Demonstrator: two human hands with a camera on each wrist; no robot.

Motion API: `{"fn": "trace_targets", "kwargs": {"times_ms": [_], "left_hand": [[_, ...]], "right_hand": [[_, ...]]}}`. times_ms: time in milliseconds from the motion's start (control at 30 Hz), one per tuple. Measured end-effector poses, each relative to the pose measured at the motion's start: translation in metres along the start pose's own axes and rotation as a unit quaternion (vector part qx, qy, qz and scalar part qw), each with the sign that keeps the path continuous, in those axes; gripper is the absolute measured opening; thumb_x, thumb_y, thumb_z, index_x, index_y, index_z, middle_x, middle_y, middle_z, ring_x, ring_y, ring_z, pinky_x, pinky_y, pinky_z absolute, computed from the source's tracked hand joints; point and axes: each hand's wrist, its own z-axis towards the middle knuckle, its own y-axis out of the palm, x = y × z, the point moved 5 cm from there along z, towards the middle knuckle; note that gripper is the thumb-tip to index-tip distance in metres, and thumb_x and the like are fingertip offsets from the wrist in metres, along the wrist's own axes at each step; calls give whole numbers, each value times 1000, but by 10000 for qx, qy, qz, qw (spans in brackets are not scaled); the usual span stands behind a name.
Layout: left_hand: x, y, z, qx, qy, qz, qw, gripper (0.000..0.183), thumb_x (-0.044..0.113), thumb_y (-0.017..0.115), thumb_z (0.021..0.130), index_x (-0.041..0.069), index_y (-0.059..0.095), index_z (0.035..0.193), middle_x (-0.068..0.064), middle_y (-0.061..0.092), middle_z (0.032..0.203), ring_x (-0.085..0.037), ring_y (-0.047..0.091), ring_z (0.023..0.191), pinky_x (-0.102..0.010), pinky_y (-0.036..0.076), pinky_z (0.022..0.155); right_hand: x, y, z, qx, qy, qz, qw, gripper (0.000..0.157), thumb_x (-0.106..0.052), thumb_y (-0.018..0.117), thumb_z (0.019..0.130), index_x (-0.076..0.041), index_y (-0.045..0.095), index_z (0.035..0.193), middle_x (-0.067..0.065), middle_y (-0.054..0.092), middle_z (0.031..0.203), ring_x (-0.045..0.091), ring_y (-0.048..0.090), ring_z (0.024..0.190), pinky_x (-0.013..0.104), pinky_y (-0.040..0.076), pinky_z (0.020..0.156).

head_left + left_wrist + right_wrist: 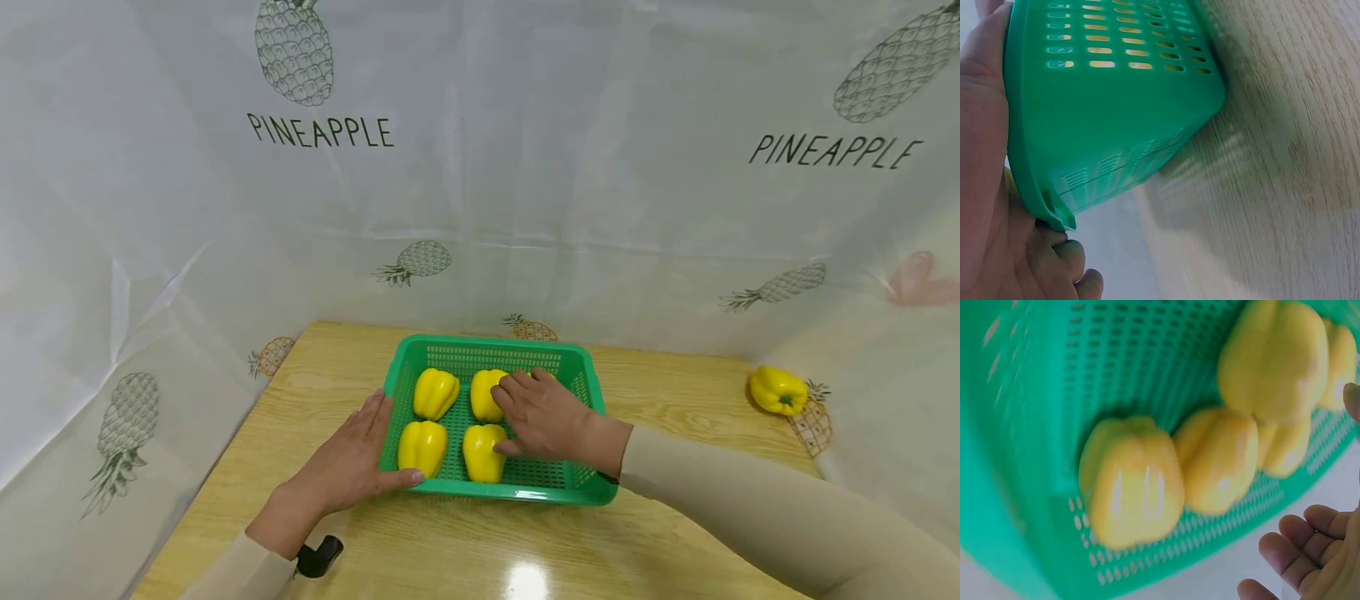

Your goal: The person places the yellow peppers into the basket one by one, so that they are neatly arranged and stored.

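Observation:
Several yellow bell peppers (pixel 422 448) sit in a green plastic basket (pixel 525 493) on the wooden table. My left hand (pixel 341 458) rests at the basket's front-left corner, fingers lying straight along the left rim and thumb along the front one. From the left wrist, the basket's outer wall (pixel 1116 106) shows beside the palm. Over the right part of the basket is my right hand (pixel 543 417), partly covering a pepper at the back right. In the right wrist view its fingers (pixel 1288 556) are loosely extended and hold nothing; the peppers (pixel 1132 487) lie below in the basket.
One more yellow bell pepper (pixel 778 390) lies at the table's far right edge, by the curtain. A pale curtain (pixel 487 167) with pineapple prints surrounds the back and sides. Wooden tabletop (pixel 675 392) extends to the basket's right.

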Motion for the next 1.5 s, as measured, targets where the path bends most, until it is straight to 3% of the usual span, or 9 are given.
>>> {"fn": "trace_targets", "kwargs": {"times_ms": [133, 367, 700, 833, 1067, 1267, 1500], "left_hand": [[-2, 2, -2, 30, -44, -25, 10000, 130, 89, 54, 86, -8, 16, 165, -28, 11, 174, -44, 21, 160, -61, 25, 127], [-3, 1, -5, 36, -135, -128, 9998, 131, 90, 54, 86, -8, 16, 165, -27, 10, 174, -45, 21, 160, -62, 25, 127], [-4, -4, -7, 68, -152, -81, 9998, 130, 87, 56, 87, -10, 18, 164, -29, 14, 173, -46, 21, 160, -64, 27, 126], [-3, -4, -5, 61, -117, -94, 9999, 129, 86, 57, 87, -11, 19, 164, -30, 14, 173, -46, 21, 160, -64, 27, 126], [-2, -1, 0, 41, -41, -111, 9999, 128, 85, 58, 88, -11, 18, 164, -29, 14, 173, -45, 21, 160, -63, 28, 126], [-1, 1, 1, 52, 5, -107, 9999, 128, 86, 56, 88, -10, 18, 164, -28, 14, 173, -45, 20, 160, -63, 29, 125], [-2, 1, 0, 80, -18, -78, 9999, 127, 86, 56, 88, -9, 18, 165, -28, 14, 173, -47, 23, 159, -63, 33, 123]], "right_hand": [[25, -7, -9, 372, 373, 260, 9983, 73, -72, 62, 95, -6, 56, 125, 9, 61, 111, 26, 57, 95, 39, 46, 80], [77, -6, -44, 1165, 1048, 38, 9876, 74, -60, 76, 92, 3, 59, 126, 18, 65, 115, 34, 63, 100, 46, 53, 84], [140, 31, -111, 1797, 1906, -375, 9643, 71, -44, 81, 87, 11, 56, 124, 26, 63, 113, 45, 62, 105, 56, 52, 93], [159, 49, -139, 1688, 2190, -335, 9604, 66, -40, 77, 87, 12, 53, 118, 28, 59, 108, 47, 59, 101, 59, 51, 90], [183, 79, -184, 1117, 2831, -199, 9524, 76, -31, 88, 83, 15, 47, 127, 33, 56, 117, 51, 57, 111, 64, 49, 91], [202, 104, -220, 351, 3462, 60, 9375, 67, -26, 85, 88, 14, 42, 120, 35, 52, 118, 52, 53, 112, 65, 46, 91], [214, 131, -258, -96, 3890, 354, 9205, 60, -25, 79, 92, 16, 40, 114, 38, 48, 116, 58, 48, 110, 75, 39, 98]]}}
